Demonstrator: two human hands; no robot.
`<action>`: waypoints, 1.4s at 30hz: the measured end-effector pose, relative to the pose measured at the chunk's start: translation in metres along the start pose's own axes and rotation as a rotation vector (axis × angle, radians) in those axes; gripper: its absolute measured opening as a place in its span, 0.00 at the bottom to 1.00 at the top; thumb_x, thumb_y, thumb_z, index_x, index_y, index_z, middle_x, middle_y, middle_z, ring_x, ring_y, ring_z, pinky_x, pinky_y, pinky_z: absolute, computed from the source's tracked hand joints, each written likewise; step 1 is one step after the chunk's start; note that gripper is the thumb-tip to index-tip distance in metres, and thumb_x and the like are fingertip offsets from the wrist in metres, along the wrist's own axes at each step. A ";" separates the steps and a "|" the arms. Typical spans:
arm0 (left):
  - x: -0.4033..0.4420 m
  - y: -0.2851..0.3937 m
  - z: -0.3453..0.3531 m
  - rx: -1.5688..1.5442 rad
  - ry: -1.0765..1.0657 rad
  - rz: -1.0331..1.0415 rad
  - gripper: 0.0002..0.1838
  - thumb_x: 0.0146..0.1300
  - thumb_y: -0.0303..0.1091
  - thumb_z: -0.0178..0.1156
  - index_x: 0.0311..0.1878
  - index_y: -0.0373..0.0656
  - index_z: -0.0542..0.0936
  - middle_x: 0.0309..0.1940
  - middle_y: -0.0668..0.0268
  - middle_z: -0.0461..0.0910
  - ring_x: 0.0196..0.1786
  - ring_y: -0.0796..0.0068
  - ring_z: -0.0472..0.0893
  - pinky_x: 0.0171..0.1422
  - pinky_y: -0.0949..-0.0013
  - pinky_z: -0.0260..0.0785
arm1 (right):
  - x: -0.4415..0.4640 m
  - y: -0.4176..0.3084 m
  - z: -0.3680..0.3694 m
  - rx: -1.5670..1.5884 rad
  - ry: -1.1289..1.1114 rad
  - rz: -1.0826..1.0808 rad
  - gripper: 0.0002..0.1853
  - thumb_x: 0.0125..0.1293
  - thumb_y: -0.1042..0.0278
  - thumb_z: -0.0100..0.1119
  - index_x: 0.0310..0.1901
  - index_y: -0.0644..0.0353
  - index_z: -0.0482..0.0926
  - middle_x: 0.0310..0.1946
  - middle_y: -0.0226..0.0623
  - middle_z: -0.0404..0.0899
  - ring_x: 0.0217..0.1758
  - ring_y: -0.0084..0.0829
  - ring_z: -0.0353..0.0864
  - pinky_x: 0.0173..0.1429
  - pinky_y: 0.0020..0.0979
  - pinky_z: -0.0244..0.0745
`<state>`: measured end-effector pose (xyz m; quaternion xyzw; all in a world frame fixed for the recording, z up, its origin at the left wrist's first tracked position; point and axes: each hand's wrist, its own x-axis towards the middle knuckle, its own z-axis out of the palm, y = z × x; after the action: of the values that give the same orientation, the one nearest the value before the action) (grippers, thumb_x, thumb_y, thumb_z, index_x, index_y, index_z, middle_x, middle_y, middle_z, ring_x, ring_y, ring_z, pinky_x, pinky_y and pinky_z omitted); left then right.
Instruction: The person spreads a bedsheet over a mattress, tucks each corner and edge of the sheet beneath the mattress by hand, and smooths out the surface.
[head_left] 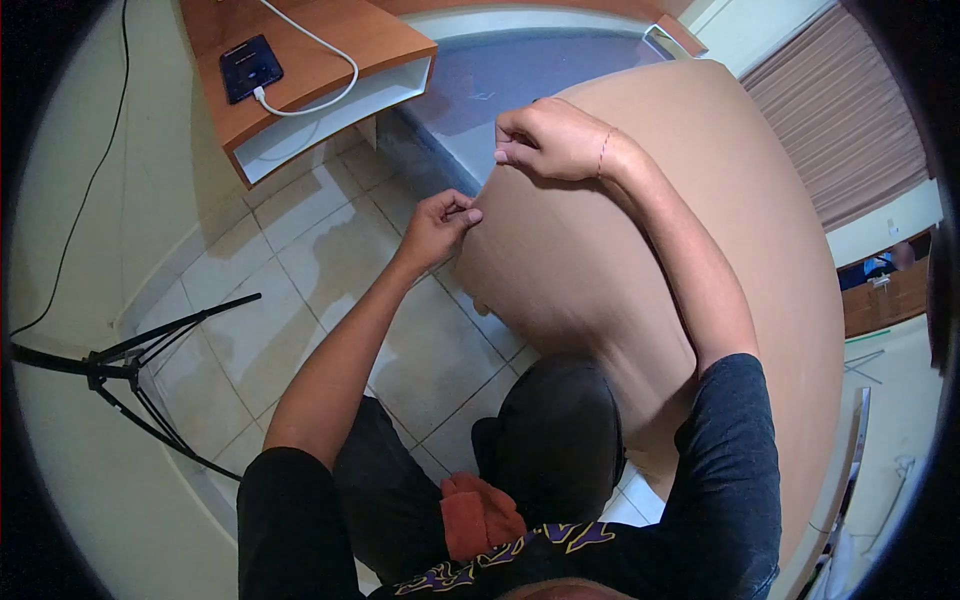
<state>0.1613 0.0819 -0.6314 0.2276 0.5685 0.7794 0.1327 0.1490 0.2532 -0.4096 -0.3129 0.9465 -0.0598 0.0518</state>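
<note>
A large tan bed sheet [720,200] covers most of the bed and hangs down its near side in soft folds. My left hand [440,232] is closed at the sheet's left edge, pinching the cloth between thumb and fingers. Higher up along the same edge, my right hand [560,140] also grips the cloth with its fingers curled, and my right forearm lies across the sheet. Beyond the edge shows a bare blue-grey mattress surface [475,85].
A wooden shelf [330,40] juts out at upper left, bearing a phone [251,69] on a white cable [345,55]. A black tripod [130,370] stands on the tiled floor [290,310] at left. An orange cloth [480,515] lies by my lap. A pleated curtain [840,110] hangs at upper right.
</note>
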 end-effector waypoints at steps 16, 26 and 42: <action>0.025 -0.050 0.029 0.113 0.282 -0.002 0.07 0.71 0.32 0.60 0.41 0.38 0.77 0.32 0.70 0.81 0.35 0.82 0.76 0.43 0.75 0.70 | -0.002 -0.006 0.009 -0.091 0.093 -0.003 0.12 0.61 0.63 0.60 0.43 0.57 0.85 0.40 0.44 0.86 0.47 0.42 0.84 0.58 0.40 0.73; 0.006 -0.046 0.026 0.396 0.289 0.242 0.04 0.67 0.24 0.55 0.42 0.37 0.76 0.31 0.57 0.81 0.35 0.63 0.81 0.45 0.61 0.73 | 0.020 -0.039 0.074 -0.886 -0.379 -0.001 0.12 0.66 0.53 0.56 0.40 0.45 0.88 0.41 0.28 0.86 0.52 0.28 0.82 0.59 0.36 0.66; -0.015 -0.034 0.014 -0.492 -0.031 -0.306 0.17 0.65 0.20 0.51 0.57 0.38 0.75 0.50 0.65 0.80 0.54 0.72 0.80 0.61 0.65 0.71 | 0.043 -0.038 0.116 -0.785 -0.363 0.116 0.12 0.69 0.59 0.55 0.43 0.45 0.89 0.44 0.29 0.87 0.51 0.30 0.84 0.58 0.37 0.66</action>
<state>0.1799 0.0976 -0.6628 0.1123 0.3881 0.8611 0.3087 0.1523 0.1880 -0.5217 -0.2607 0.8890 0.3636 0.0974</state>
